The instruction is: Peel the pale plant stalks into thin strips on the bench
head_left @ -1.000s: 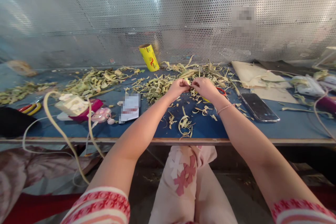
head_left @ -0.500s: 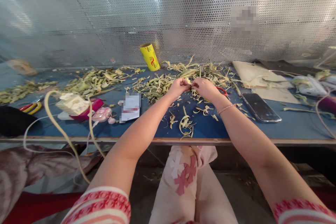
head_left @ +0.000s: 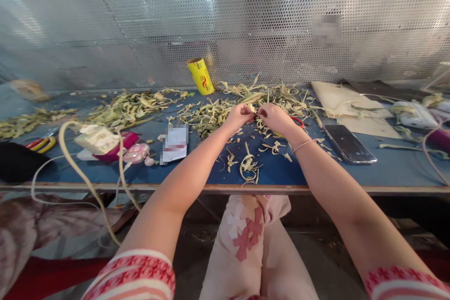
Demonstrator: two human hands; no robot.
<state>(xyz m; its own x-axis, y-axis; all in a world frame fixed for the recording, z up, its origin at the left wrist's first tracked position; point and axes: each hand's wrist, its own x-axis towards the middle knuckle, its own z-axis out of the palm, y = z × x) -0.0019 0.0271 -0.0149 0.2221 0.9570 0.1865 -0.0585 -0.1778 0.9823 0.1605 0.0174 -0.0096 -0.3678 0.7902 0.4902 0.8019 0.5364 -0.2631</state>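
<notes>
The person's two hands meet above the middle of the desk (head_left: 281, 171), between its front and back edges. The left hand (head_left: 241, 117) pinches a small dark bit (head_left: 255, 116) at its fingertips, too tiny to identify; the right hand (head_left: 275, 118) has its fingers drawn together just beside it, and whether they grip the bit too cannot be told. Around and behind both hands lies a loose pile of dried leaves (head_left: 211, 115), reaching toward the back edge, with scraps (head_left: 249, 165) scattered nearer the front edge. A red handle (head_left: 298, 122) shows just beside the right hand. A yellow tube (head_left: 201, 76) stands near the back edge, a phone (head_left: 348, 143) lies toward the right end, and a sheet of cardboard (head_left: 332, 98) rests toward the back right corner.
</notes>
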